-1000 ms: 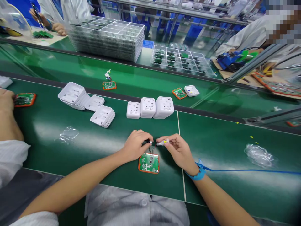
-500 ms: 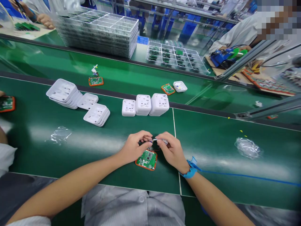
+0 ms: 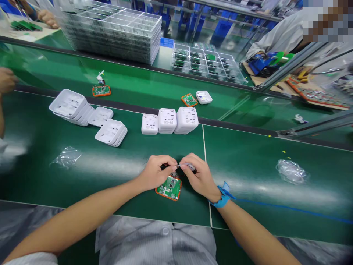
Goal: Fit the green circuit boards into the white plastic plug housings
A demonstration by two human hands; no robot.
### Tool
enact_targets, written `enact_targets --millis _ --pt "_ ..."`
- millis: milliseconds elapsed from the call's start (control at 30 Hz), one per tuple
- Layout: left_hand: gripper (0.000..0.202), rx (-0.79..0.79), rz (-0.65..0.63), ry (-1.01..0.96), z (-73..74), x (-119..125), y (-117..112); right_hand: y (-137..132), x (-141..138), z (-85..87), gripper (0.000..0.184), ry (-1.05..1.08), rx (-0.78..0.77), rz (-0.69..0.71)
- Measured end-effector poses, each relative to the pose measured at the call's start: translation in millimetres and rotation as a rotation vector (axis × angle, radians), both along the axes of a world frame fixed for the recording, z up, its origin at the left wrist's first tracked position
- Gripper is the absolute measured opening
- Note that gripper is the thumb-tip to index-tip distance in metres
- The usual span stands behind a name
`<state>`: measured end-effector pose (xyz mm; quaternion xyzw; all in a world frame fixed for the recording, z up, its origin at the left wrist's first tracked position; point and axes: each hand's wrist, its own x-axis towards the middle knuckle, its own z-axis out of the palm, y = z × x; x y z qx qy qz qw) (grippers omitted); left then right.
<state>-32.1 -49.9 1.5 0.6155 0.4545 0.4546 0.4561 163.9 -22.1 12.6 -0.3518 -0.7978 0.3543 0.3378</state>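
Above the green work surface, my left hand [image 3: 156,172] and my right hand [image 3: 198,175] meet fingertip to fingertip. The right pinches a small white part [image 3: 191,167]. Fingers of the left are closed at that part's tip; a dark piece [image 3: 164,166] shows under them, too hidden to name. Just below the hands lies a green circuit board [image 3: 168,188] in an orange frame, with thin wires at its top edge running up towards the fingers. A blue wrist strap [image 3: 222,198] with a cord sits on my right wrist.
Stacked white housings [image 3: 187,119] stand ahead, with open white shells [image 3: 68,103] to the left. Plastic bags [image 3: 291,171] lie at both sides. Across a strip carrying framed boards [image 3: 101,91] are clear trays [image 3: 116,33]. A co-worker's hand [image 3: 7,80] is at left.
The boards and white pieces on the far strip have shifted left. At left, the co-worker's hand has moved up and the board there is out of view. My hands keep almost the same pose.
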Motion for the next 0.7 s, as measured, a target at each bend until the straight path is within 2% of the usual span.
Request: enact_targets --millis 367,567,700 --pt "0.017 -0.19 0.047 -0.141 -1.8 4.2 -3.0 -5.8 -9.1 -1.5 0.014 0.033 0.016 -0.039" --pt "0.018 -0.181 0.047 -0.094 -0.6 5.4 -3.3 -6.4 -12.3 -1.9 0.013 0.06 0.065 -0.053" --pt "0.014 -0.16 0.128 -0.087 -4.6 10.9 -6.4 -7.2 -15.1 -6.4 0.013 0.093 0.085 -0.041"
